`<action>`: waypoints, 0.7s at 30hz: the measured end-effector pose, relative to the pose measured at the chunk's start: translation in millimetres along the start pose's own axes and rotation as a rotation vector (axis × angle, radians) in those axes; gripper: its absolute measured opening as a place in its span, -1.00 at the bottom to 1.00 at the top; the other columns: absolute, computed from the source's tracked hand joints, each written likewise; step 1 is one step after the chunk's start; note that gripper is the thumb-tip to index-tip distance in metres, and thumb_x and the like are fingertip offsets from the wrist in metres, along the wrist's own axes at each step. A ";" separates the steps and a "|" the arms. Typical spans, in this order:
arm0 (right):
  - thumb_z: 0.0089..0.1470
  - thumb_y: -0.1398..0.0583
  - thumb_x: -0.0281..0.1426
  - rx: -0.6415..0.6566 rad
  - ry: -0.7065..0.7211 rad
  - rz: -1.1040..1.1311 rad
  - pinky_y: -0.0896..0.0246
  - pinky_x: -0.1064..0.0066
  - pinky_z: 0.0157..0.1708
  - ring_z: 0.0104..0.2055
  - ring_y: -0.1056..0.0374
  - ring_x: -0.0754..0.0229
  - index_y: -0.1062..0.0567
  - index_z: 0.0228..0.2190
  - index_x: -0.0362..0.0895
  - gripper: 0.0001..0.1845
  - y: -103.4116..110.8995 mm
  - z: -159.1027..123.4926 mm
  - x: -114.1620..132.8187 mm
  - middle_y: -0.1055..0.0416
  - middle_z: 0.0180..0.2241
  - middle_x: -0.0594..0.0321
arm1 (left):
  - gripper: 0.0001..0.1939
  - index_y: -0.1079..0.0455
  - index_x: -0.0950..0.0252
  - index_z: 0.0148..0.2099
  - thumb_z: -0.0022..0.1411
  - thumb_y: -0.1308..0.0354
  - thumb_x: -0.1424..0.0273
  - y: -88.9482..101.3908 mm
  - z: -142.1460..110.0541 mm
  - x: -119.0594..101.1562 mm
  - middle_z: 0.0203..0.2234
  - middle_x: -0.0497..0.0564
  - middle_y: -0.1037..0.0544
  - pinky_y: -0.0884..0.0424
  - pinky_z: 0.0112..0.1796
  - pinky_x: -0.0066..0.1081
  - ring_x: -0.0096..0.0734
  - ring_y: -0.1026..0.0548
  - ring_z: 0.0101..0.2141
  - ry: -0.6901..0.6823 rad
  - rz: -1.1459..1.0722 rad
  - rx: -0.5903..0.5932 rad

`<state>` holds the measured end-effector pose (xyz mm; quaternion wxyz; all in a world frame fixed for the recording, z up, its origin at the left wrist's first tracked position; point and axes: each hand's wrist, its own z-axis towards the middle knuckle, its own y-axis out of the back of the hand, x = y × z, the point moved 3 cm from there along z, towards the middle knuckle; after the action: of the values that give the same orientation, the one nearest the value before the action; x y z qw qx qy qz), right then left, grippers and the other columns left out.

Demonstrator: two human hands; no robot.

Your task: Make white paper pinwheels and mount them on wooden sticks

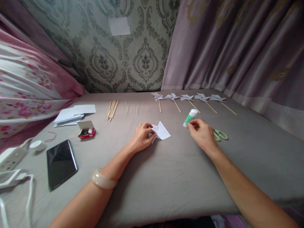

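Note:
My left hand (143, 136) is closed on a folded white paper pinwheel (161, 130), pressing its centre near the table; the fingers cover its left part. A white-and-green glue stick (190, 117), white end up and leaning slightly right, is at the fingertips of my right hand (201, 132). Those fingers are curled together at its lower end. Just behind my right hand lie green-handled scissors (220, 135), their blades hidden by the hand.
Several paper pinwheels on sticks (187, 97) lie in a row at the back right. Wooden sticks (112, 110), a paper stack (71, 114), a small red box (86, 132), a phone (61, 163) and a power strip (13, 157) are on the left.

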<state>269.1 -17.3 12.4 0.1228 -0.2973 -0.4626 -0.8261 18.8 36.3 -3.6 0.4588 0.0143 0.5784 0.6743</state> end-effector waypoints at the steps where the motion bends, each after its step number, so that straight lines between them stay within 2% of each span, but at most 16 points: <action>1: 0.02 -0.14 -0.29 0.081 0.048 0.032 -0.26 0.30 -0.30 -0.38 -0.39 0.11 -0.49 -0.41 -0.12 -0.82 -3.7 -4.7 13.1 -0.51 -0.42 0.13 | -0.86 -0.53 0.24 -0.31 0.20 -0.13 0.39 -0.2 0.2 0.2 -0.12 0.09 -0.45 -0.30 -0.01 -0.10 -0.21 -0.38 -0.07 0.000 -0.003 -0.004; 4: 0.06 -0.13 -0.34 0.360 0.207 0.069 -0.22 0.38 -0.33 -0.39 -0.38 0.18 -0.54 -0.42 -0.12 -0.80 -24.9 -19.5 48.2 -0.52 -0.40 0.17 | -0.86 -0.53 0.25 -0.31 0.20 -0.14 0.38 -0.6 0.6 0.8 -0.14 0.10 -0.45 -0.29 0.00 -0.10 -0.21 -0.38 -0.08 0.004 -0.014 -0.016; 8: 0.10 -0.15 -0.30 0.515 0.276 -0.004 -0.17 0.42 -0.31 -0.33 -0.40 0.19 -0.57 -0.35 -0.11 -0.79 -48.7 -31.3 72.8 -0.54 -0.33 0.18 | -0.86 -0.53 0.25 -0.32 0.19 -0.15 0.37 -1.1 0.2 1.6 -0.14 0.10 -0.46 -0.30 0.00 -0.10 -0.20 -0.39 -0.08 0.008 -0.014 -0.016; 11: 0.12 -0.14 -0.30 0.551 0.262 -0.090 -0.15 0.42 -0.30 -0.29 -0.41 0.17 -0.57 -0.38 -0.12 -0.78 -56.0 -33.1 78.1 -0.55 -0.33 0.14 | -0.87 -0.54 0.24 -0.31 0.19 -0.16 0.37 -1.7 -0.2 1.9 -0.14 0.09 -0.47 -0.32 -0.02 -0.13 -0.20 -0.39 -0.08 0.011 -0.020 -0.010; 15: 0.13 -0.11 -0.33 0.533 0.238 -0.118 -0.13 0.42 -0.32 -0.24 -0.43 0.13 -0.57 -0.39 -0.11 -0.76 -59.2 -31.9 76.0 -0.56 -0.31 0.13 | -0.88 -0.53 0.24 -0.32 0.18 -0.17 0.38 -1.6 -0.2 1.6 -0.16 0.08 -0.48 -0.33 -0.04 -0.16 -0.22 -0.40 -0.09 0.014 -0.027 -0.026; 21: 0.13 -0.10 -0.32 0.495 0.182 -0.126 -0.08 0.42 -0.39 -0.30 -0.44 0.13 -0.55 -0.40 -0.12 -0.75 -65.6 -32.4 69.1 -0.56 -0.37 0.14 | -0.93 -0.48 0.26 -0.30 0.16 -0.18 0.41 -1.8 0.5 2.5 -0.21 0.06 -0.51 -0.33 -0.09 -0.22 -0.26 -0.42 -0.16 -0.010 -0.015 -0.054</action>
<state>170.7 -3.9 -3.9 0.1812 -0.1533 -0.6552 -0.7172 18.6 38.1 -6.2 0.4670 0.0012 0.5578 0.6861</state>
